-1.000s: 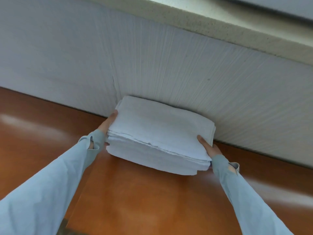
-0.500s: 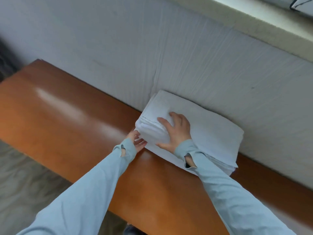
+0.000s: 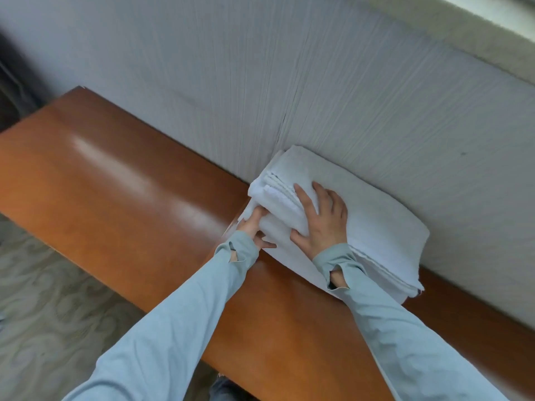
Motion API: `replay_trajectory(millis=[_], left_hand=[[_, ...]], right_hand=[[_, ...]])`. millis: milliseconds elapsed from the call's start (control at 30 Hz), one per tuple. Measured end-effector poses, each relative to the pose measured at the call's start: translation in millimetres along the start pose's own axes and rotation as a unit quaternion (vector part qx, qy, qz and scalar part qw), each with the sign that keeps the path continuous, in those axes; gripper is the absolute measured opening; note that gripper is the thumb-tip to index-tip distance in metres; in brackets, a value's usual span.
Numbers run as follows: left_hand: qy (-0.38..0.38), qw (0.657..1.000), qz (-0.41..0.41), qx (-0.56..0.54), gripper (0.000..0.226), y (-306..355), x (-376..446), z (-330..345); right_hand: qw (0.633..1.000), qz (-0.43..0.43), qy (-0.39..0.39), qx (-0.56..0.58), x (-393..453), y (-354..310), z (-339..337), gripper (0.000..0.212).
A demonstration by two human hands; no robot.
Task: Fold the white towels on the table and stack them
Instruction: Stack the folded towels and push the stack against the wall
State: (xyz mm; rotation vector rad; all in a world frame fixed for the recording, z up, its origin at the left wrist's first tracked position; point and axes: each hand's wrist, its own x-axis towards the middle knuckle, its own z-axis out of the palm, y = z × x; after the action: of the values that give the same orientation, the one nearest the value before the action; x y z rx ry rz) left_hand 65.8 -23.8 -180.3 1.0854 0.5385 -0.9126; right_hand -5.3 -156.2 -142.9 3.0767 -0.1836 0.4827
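Note:
A stack of folded white towels (image 3: pixel 367 209) lies on the brown wooden table (image 3: pixel 130 198), pushed against the wall. My right hand (image 3: pixel 321 221) rests flat on top of the stack near its left end, fingers spread. My left hand (image 3: pixel 253 227) presses against the stack's left end at table level. Its fingertips are hidden among the towel layers and its thumb lies along the bottom edge. Both arms wear light blue sleeves.
A white textured wall (image 3: pixel 318 82) rises directly behind the table, with a ledge along its top. The table's front edge runs diagonally; a grey patterned floor (image 3: pixel 43 299) lies below it on the left.
One second ago my hands held the stack at both ends. My right hand then moved onto the top, and my left hand has since pushed further into the left end. The camera has swung left.

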Motion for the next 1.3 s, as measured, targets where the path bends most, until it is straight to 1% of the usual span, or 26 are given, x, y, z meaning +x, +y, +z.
replay_trajectory(millis=[67,133,233,300,367,433,467,533,600,667,700,767,800,833,900,933,1000,1067,1100,1133,1167,1200,1233,1267,1300], left_hand=[[-0.017,0.998,-0.015,-0.064,0.066,-0.2,6.9,-6.6],[-0.005,0.997,-0.035,-0.068,0.062,-1.8,11.0,-13.2],[0.089,0.996,0.001,-0.013,0.05,-13.9,11.8,-13.8],[0.124,0.991,0.016,-0.043,0.053,-19.9,11.9,-10.6],[0.113,0.988,-0.019,-0.101,0.062,-23.7,9.8,-7.6],[0.066,0.986,-0.069,-0.137,0.059,-29.6,2.5,-2.0],[0.038,0.985,-0.08,-0.146,0.056,-33.4,1.4,1.7],[-0.011,0.984,-0.067,-0.168,0.051,-37.1,0.3,11.1],[-0.049,0.98,-0.038,-0.189,0.044,-33.1,1.1,21.9],[-0.065,0.976,-0.022,-0.207,0.04,-35.2,7.1,26.0],[-0.058,0.975,-0.023,-0.215,0.041,-38.6,9.4,27.2],[-0.022,0.976,-0.031,-0.214,0.043,-45.1,12.0,29.3],[-0.005,0.978,-0.035,-0.207,0.041,-45.8,13.0,30.2],[0.013,0.981,-0.04,-0.19,0.037,-43.7,12.7,31.1],[0.051,0.99,-0.044,-0.124,0.029,-31.2,8.7,30.2],[0.073,0.993,-0.046,-0.082,0.032,-24.4,8.6,27.3],[0.119,0.992,-0.045,-0.017,0.044,-10.7,8.6,16.3],[0.177,0.984,-0.002,0.006,0.048,0.0,6.1,1.9],[0.221,0.974,0.044,0.016,0.046,5.0,3.4,-5.2],[0.259,0.96,0.104,0.027,0.04,9.5,-0.3,-11.2],[0.279,0.943,0.178,0.041,0.032,14.0,-5.6,-15.9],[0.285,0.923,0.248,0.072,0.023,18.0,-12.1,-19.4],[0.287,0.9,0.309,0.116,0.017,22.5,-19.2,-20.5],[0.281,0.877,0.359,0.153,0.013,27.2,-24.8,-20.8],[0.262,0.868,0.384,0.173,0.011,32.4,-29.2,-19.3]], right_hand=[[1.0,-0.013,-0.014,-0.016,1.5,-7.0,2.7,0.097],[0.997,-0.025,-0.054,-0.047,2.2,-11.8,7.9,0.101],[0.991,-0.047,-0.09,-0.086,2.2,-12.2,11.6,0.11],[0.989,-0.057,-0.096,-0.099,-0.9,-8.5,10.2,0.117],[0.987,-0.052,-0.107,-0.109,-10.6,0.0,7.0,0.126],[0.985,-0.032,-0.123,-0.118,-21.9,8.5,4.6,0.134],[0.984,-0.021,-0.126,-0.122,-25.7,10.7,4.2,0.138],[0.985,-0.01,-0.122,-0.124,-27.4,10.1,3.3,0.144],[0.988,-0.012,-0.1,-0.121,-20.6,11.0,1.0,0.14],[0.99,-0.021,-0.084,-0.113,-15.5,16.9,0.8,0.132],[0.989,-0.033,-0.085,-0.113,-16.1,19.9,2.3,0.132],[0.983,-0.069,-0.115,-0.127,-20.4,20.6,7.3,0.141],[0.979,-0.078,-0.132,-0.132,-22.8,19.0,10.1,0.143],[0.979,-0.076,-0.14,-0.131,-24.6,17.3,11.9,0.142],[0.983,-0.068,-0.124,-0.117,-23.2,18.0,11.2,0.127],[0.985,-0.068,-0.111,-0.11,-20.1,20.9,8.8,0.117],[0.988,-0.076,-0.093,-0.1,-15.3,27.8,4.5,0.097],[0.989,-0.077,-0.095,-0.082,-14.4,31.9,1.8,0.077],[0.99,-0.069,-0.102,-0.07,-14.7,31.5,-0.3,0.071],[0.991,-0.066,-0.096,-0.064,-15.0,31.0,-1.0,0.066],[0.992,-0.066,-0.087,-0.06,-14.9,30.3,-2.5,0.06],[0.993,-0.067,-0.081,-0.053,-14.6,30.1,-3.2,0.058],[0.993,-0.066,-0.085,-0.047,-13.5,29.5,-5.2,0.068],[0.992,-0.065,-0.099,-0.04,-11.7,29.0,-7.3,0.083],[0.991,-0.062,-0.112,-0.036,-11.2,29.1,-10.8,0.095]])
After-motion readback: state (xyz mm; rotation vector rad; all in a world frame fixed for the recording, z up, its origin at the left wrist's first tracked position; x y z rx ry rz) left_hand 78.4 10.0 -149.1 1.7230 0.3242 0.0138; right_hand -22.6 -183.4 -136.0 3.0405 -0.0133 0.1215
